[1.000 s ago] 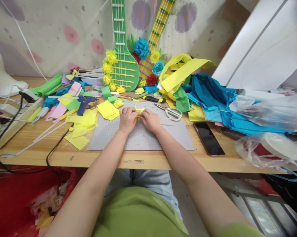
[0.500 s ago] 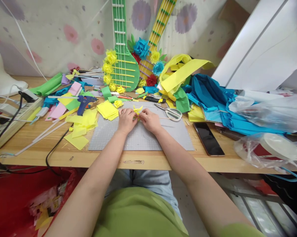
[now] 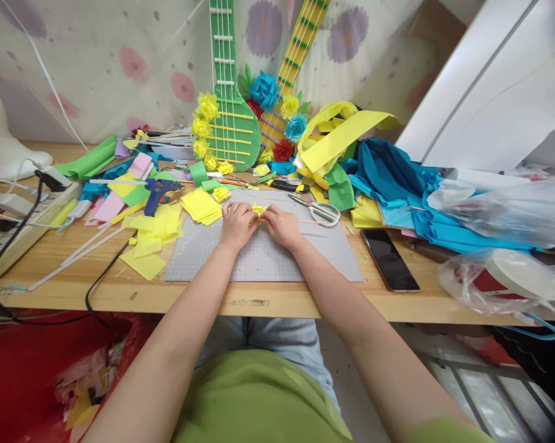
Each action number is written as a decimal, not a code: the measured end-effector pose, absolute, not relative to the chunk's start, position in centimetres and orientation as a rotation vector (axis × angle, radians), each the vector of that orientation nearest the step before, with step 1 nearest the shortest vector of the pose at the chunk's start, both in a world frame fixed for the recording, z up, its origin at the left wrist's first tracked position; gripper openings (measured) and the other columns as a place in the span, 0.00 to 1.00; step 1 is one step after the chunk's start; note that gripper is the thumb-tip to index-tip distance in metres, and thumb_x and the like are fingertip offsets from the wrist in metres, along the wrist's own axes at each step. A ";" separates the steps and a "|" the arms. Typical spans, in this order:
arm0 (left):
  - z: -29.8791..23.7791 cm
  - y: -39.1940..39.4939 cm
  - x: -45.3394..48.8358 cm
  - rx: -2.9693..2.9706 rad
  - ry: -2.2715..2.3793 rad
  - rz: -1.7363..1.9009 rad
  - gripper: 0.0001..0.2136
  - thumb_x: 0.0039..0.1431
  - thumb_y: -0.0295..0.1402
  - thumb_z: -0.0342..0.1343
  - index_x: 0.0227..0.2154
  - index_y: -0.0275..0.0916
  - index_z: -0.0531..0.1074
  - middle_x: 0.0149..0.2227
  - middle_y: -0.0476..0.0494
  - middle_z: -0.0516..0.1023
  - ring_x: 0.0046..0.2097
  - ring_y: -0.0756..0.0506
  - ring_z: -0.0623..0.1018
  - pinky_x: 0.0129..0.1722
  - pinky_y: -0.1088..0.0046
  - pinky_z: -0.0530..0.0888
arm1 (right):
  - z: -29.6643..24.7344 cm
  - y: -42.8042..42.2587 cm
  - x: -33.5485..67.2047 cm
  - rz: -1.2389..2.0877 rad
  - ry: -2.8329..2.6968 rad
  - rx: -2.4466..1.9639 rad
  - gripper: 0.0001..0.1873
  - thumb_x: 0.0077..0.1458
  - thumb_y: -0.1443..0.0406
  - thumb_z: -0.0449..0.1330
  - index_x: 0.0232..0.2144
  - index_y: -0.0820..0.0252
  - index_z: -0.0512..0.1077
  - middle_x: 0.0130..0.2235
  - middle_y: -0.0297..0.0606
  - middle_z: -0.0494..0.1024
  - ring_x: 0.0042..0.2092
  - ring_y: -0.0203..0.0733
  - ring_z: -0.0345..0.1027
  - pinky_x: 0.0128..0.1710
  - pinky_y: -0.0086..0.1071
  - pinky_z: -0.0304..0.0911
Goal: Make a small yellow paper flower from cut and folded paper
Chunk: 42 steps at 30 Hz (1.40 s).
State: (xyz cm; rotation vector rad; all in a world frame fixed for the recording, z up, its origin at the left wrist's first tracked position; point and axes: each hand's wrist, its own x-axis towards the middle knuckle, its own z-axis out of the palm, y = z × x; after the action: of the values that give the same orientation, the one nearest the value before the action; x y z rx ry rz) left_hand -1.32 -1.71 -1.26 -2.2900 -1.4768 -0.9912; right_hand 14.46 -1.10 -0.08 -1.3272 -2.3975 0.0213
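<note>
Between my two hands, above the grey cutting mat (image 3: 254, 264), is a small yellow paper flower (image 3: 259, 210). My left hand (image 3: 239, 225) pinches it from one side, and my right hand (image 3: 281, 225) pinches it from the other. The fingertips are partly hidden by the hands. A thin stick (image 3: 311, 222) shows to the right of my right hand, where scissors (image 3: 321, 212) with pale handles also lie. Left of my left hand are a stack of yellow paper squares (image 3: 200, 207) and another yellow paper flower (image 3: 221, 194).
A blue glue gun (image 3: 154, 195) and loose yellow sheets (image 3: 151, 237) lie left. A phone (image 3: 389, 259) and a plastic-wrapped cup (image 3: 503, 277) sit right. Behind stand a green paper-covered guitar shape (image 3: 234, 132) and a yellow one (image 3: 300, 37), beside blue crepe paper (image 3: 392, 178).
The yellow flower between my fingers has turned and now looks more compact, its pointed petals no longer sticking up as high. Both hands stay in nearly the same place.
</note>
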 end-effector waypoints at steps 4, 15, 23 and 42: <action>-1.2 -1.8 -1.5 -2.315 -1.476 -0.977 0.05 0.54 0.34 0.51 0.28 0.42 0.71 0.33 0.46 0.72 0.41 0.44 0.68 0.47 0.59 0.57 | -0.1 -1.1 14.6 0.014 -2.406 -1.325 0.16 0.60 0.61 0.43 0.40 0.57 0.69 0.44 0.39 0.70 0.40 0.39 0.66 0.31 0.28 0.53; -1.1 -1.8 -1.6 -2.352 -1.528 -0.919 0.06 0.55 0.34 0.51 0.28 0.42 0.72 0.34 0.46 0.73 0.41 0.44 0.68 0.48 0.58 0.56 | -0.1 -1.1 14.4 -0.017 -2.400 -1.331 0.12 0.58 0.62 0.47 0.38 0.57 0.68 0.42 0.39 0.70 0.37 0.38 0.65 0.30 0.29 0.52; -0.8 -2.1 -1.4 -2.358 -1.508 -0.948 0.05 0.53 0.36 0.53 0.29 0.43 0.72 0.34 0.46 0.72 0.41 0.44 0.68 0.49 0.58 0.56 | 0.0 -1.0 14.6 0.010 -2.388 -1.316 0.13 0.59 0.62 0.47 0.37 0.58 0.70 0.41 0.39 0.72 0.37 0.38 0.66 0.31 0.30 0.52; -1.2 -1.8 -1.7 -2.358 -1.552 -0.944 0.06 0.54 0.35 0.52 0.29 0.42 0.72 0.34 0.45 0.72 0.41 0.44 0.68 0.48 0.58 0.56 | -0.1 -0.9 14.8 0.006 -2.349 -1.261 0.11 0.57 0.60 0.50 0.38 0.58 0.68 0.42 0.39 0.70 0.39 0.38 0.65 0.31 0.29 0.53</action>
State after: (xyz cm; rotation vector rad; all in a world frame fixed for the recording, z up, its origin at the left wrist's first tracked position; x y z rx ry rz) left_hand -1.69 -1.76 -1.16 -2.3582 -1.5515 -0.9438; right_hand 14.79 -0.94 -0.15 -1.2609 -2.3487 0.0064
